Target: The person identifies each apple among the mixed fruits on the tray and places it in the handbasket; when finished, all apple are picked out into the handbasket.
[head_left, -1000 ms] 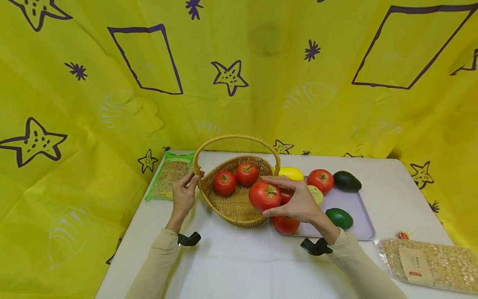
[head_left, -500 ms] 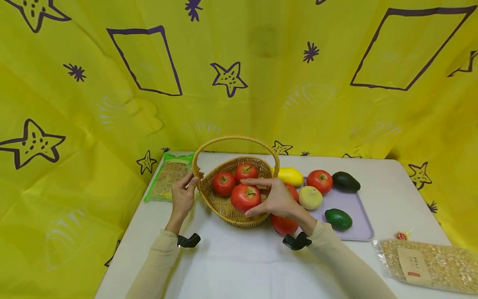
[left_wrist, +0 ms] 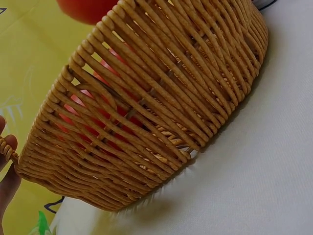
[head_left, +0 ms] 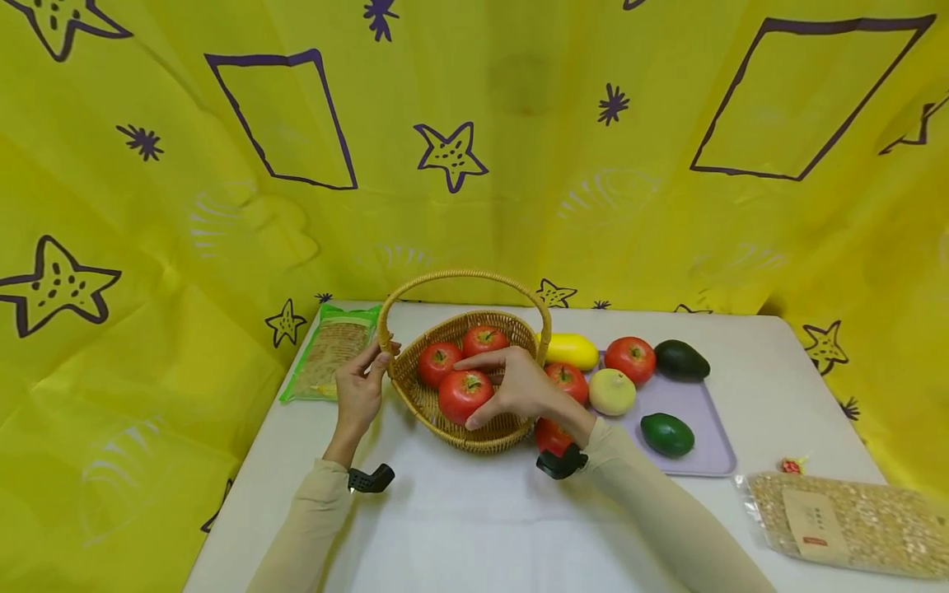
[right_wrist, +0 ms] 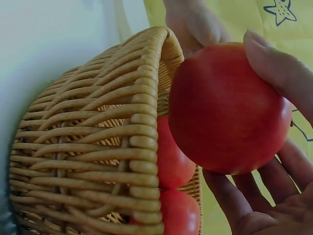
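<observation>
The right hand (head_left: 521, 385) holds a red fruit (head_left: 465, 398) between thumb and fingers, above the opening of the wicker basket (head_left: 482, 443). The left hand (head_left: 359, 397) grips the handle (head_left: 465, 274) at its left base. Two other red fruits (head_left: 439, 365) lie inside.

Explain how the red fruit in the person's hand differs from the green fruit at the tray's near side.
The red fruit is nearly round; the green fruit is oval. The red fruit is held by the right hand above the basket, while the green fruit lies untouched on the tray. Both look smooth-skinned.
</observation>
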### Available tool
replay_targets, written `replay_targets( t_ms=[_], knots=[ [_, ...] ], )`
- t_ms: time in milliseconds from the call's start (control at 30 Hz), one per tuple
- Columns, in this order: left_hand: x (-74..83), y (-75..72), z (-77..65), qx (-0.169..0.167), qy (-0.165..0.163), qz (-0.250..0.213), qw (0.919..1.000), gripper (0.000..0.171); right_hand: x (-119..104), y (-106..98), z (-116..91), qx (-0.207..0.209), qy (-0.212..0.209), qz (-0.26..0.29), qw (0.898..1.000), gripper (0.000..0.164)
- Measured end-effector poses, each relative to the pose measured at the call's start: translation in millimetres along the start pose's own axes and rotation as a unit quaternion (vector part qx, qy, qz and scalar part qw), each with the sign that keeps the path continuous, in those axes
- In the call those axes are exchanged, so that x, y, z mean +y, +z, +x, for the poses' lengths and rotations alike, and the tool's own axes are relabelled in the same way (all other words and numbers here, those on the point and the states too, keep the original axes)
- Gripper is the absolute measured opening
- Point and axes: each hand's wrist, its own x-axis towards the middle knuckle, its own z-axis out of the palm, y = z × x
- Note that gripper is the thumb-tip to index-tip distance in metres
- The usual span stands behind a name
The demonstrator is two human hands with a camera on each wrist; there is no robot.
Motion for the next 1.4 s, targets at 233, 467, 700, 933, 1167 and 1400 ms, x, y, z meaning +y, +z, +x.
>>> replay_targets(
  t_ms=[233, 467, 700, 933, 1167, 1400],
  knots=[
    [1.2, 0.4, -1.8, 0.005, 0.000, 0.009, 0.9999, 0.030, -4, 7, 16, -0.033, -0.021, -0.056, 0.998, 0.079],
    [1.9, 0.8, -0.7, 0.006, -0.006, 0.008, 0.9999, 0.031, -7, 11, 29, -0.056, -0.017, -0.082, 0.995, 0.077],
    [2.0, 0.3, 0.0, 0.005, -0.011, 0.014, 0.9998, 0.032, -9, 12, 38, -0.078, 0.003, -0.087, 0.993, 0.078],
    [1.8, 0.0, 0.7, 0.003, -0.017, 0.020, 0.9996, 0.031, -8, 12, 43, -0.082, -0.010, -0.113, 0.990, 0.079],
    [2.6, 0.4, 1.1, 0.007, -0.015, 0.012, 0.9998, 0.031, -2, 10, 46, -0.104, -0.024, -0.119, 0.987, 0.078],
    [3.6, 1.1, -1.2, 0.005, -0.027, 0.013, 0.9995, 0.032, 3, 10, 46, -0.115, -0.016, -0.118, 0.986, 0.079]
  ],
)
